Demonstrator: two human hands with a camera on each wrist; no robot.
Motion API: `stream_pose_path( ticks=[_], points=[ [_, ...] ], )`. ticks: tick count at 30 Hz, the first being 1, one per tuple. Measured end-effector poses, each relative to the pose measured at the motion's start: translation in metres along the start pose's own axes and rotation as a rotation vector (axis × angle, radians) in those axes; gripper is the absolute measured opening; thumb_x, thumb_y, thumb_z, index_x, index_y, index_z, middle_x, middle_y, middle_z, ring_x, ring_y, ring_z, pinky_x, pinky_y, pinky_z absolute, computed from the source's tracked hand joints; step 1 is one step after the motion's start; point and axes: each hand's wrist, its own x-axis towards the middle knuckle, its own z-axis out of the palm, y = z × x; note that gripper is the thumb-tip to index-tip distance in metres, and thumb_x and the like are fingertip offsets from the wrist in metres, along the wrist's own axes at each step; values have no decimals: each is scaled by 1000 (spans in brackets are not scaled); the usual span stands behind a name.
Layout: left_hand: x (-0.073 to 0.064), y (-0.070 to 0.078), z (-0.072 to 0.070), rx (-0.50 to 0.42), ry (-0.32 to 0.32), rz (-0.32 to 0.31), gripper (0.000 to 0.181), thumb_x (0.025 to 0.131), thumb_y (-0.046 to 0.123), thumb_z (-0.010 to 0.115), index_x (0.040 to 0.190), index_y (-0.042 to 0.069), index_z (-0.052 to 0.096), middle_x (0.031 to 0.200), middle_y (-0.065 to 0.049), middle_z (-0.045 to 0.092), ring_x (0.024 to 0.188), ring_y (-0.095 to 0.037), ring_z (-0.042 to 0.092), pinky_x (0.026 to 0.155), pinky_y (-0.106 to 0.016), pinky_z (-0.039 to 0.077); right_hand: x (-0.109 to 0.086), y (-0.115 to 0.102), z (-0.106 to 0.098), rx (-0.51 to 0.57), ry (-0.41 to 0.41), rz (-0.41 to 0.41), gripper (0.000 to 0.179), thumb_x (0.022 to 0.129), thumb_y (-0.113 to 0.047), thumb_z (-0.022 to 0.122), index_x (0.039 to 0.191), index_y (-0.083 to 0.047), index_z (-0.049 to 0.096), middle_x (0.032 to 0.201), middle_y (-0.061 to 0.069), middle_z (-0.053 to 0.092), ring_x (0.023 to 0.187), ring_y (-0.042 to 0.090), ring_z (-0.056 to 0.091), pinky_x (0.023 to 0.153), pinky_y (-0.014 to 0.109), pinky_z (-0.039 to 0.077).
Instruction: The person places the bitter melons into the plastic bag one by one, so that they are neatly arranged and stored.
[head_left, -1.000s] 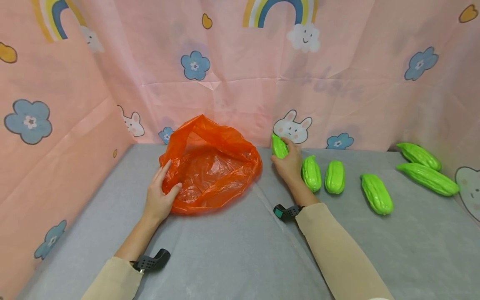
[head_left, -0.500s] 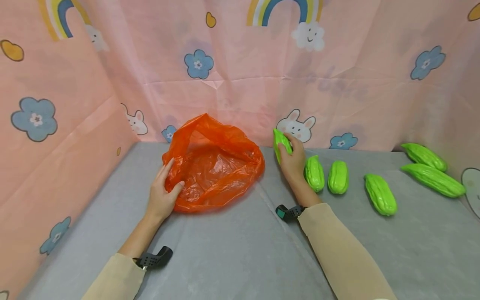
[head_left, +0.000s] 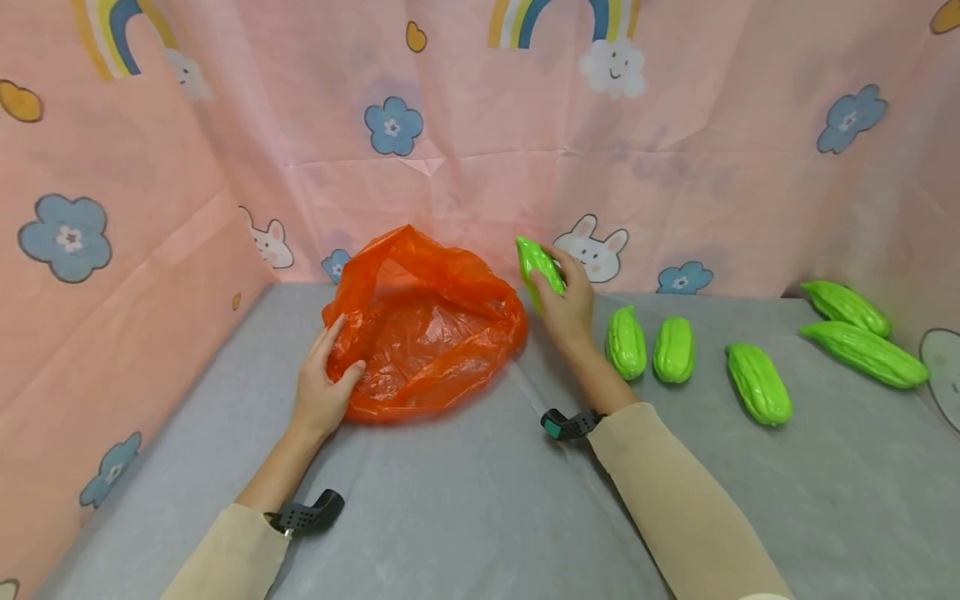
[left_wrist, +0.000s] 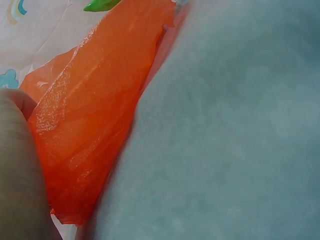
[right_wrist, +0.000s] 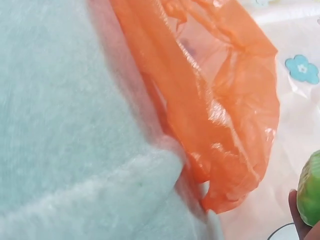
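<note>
An orange plastic bag point(head_left: 420, 333) stands with its mouth open on the grey surface. At its left edge my left hand point(head_left: 321, 392) holds the bag, with the thumb over the near side; some fingers are hidden in the left wrist view. To the right of the bag, my right hand point(head_left: 570, 304) grips a green ridged bitter melon point(head_left: 538, 265), raised above the surface with its pointed end up. Part of this bitter melon point(right_wrist: 311, 190) and the fingertips point(right_wrist: 296, 212) show at the right wrist view's edge.
Two bitter melons, one left point(head_left: 626, 343) and one right point(head_left: 673, 350), lie right of my right hand. Another bitter melon point(head_left: 759, 385) is farther right. By the right wall lie a rear bitter melon point(head_left: 846, 308) and a front one point(head_left: 864, 355). A pink printed cloth point(head_left: 465, 192) hangs behind.
My right hand has lifted the bitter melon off the surface and carried it up and left, closer to the bag. My left hand has stayed at the bag's edge.
</note>
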Motion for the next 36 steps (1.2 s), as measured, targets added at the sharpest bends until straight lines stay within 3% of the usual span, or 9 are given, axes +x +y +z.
stream_pose_path(
  ticks=[10,18,25,31,36],
  points=[
    [0,-1,0,4,5,0,66,91,4,61,154,8,42,158,-22,40,145,-39,39,116,-62,31,-1,-12,1,59,-115,-13,42,92,-12,69,134,-7,64,126,19,61,115,33,61,89,36,48],
    [0,0,0,22,-3,-15,67,92,5,61,155,11,41,158,-18,42,140,-35,46,112,-51,39,-3,-19,3,88,-160,13,42,91,-14,71,133,-10,65,132,15,61,114,31,61,83,31,49],
    [0,0,0,10,2,-5,67,91,3,61,155,9,41,158,-20,42,141,-37,44,112,-61,36,-4,-25,2,93,-203,-3,42,92,-15,71,133,-10,65,132,15,61,112,30,60,81,27,48],
    [0,0,0,10,-2,-6,67,91,3,60,155,10,41,157,-20,42,140,-37,45,112,-61,37,-8,-33,7,82,-220,-5,41,92,-15,72,133,-10,65,128,15,64,107,29,62,77,23,49],
    [-1,1,-1,0,-7,-11,67,91,2,59,155,10,41,158,-19,42,141,-36,44,113,-60,36,-14,-43,16,100,-225,39,40,92,-14,70,131,-9,66,131,14,64,110,29,64,83,30,53]
  ],
)
